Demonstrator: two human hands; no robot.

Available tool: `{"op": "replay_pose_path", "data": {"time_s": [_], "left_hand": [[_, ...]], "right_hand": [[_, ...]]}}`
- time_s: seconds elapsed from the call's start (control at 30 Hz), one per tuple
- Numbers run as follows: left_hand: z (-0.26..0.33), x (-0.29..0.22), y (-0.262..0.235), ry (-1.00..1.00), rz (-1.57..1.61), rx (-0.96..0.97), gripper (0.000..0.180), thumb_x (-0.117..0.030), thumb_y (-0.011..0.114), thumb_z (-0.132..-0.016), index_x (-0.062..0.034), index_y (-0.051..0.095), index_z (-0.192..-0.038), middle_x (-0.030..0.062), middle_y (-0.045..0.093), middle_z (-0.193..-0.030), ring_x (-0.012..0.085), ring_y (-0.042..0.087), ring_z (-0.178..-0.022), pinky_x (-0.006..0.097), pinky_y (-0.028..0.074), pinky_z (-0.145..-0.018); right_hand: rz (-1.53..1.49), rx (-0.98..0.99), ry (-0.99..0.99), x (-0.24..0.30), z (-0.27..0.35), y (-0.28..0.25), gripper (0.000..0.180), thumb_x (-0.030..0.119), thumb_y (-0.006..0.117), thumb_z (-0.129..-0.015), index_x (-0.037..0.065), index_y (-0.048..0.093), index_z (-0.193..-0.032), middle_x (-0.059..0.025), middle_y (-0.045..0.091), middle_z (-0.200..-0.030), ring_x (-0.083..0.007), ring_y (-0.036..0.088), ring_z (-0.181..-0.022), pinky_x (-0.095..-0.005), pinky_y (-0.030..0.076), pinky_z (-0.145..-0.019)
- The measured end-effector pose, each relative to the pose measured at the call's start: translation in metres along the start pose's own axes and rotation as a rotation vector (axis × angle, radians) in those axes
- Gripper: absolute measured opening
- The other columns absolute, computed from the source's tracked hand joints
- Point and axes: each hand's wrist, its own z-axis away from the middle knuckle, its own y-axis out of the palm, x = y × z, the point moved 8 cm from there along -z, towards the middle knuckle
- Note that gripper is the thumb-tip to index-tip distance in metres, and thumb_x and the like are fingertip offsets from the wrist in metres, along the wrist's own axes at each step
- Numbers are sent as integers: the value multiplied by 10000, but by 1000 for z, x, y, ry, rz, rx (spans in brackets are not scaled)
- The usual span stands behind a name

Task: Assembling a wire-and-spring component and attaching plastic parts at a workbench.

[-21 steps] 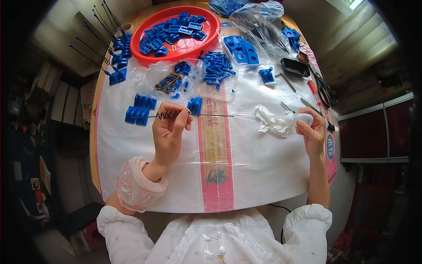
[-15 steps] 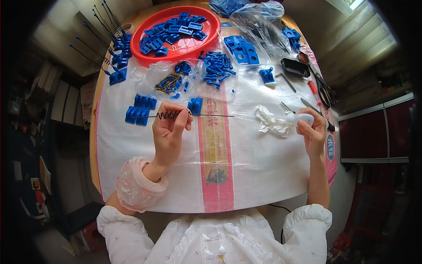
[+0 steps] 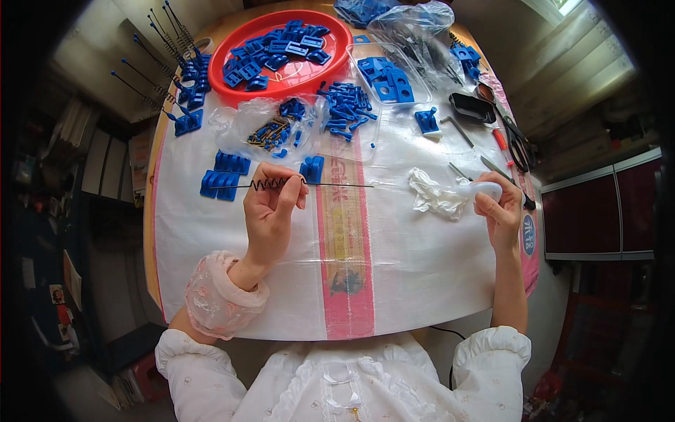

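Between thumb and fingers, my left hand (image 3: 271, 207) pinches a thin black wire with a coiled spring section (image 3: 261, 185). Its straight end reaches rightward, level over the sheet. My right hand (image 3: 500, 214) is closed around a small white bottle (image 3: 486, 189) lying on its side, narrow end toward the wire. A faint pale line runs from the bottle toward the wire's tip; I cannot tell whether they touch. Crumpled white tissue (image 3: 437, 195) lies beside the bottle. Behind my left hand are a blue ribbed part (image 3: 228, 162) and another blue part (image 3: 312, 169).
A red round tray (image 3: 219, 77) holds many blue parts at the back. Nearer are a bag of small brass-and-blue pieces (image 3: 271, 132) and loose blue pegs (image 3: 349, 105). Finished-looking wire stands (image 3: 188, 122) line the left edge. Scissors (image 3: 519, 148) and a hex key (image 3: 458, 131) lie right.
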Motion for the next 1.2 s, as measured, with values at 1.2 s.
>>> {"op": "replay_pose_path", "data": {"time_s": [1.2], "left_hand": [[0, 0, 0, -5, 2, 3, 46, -74, 547, -978, -41, 520, -995, 53, 595, -835, 77, 530, -696, 212, 442, -650]], "right_hand": [[9, 1, 6, -1, 0, -1, 151, 86, 713, -806, -1, 648, -911, -4, 588, -816, -31, 461, -643, -179, 312, -523]]}}
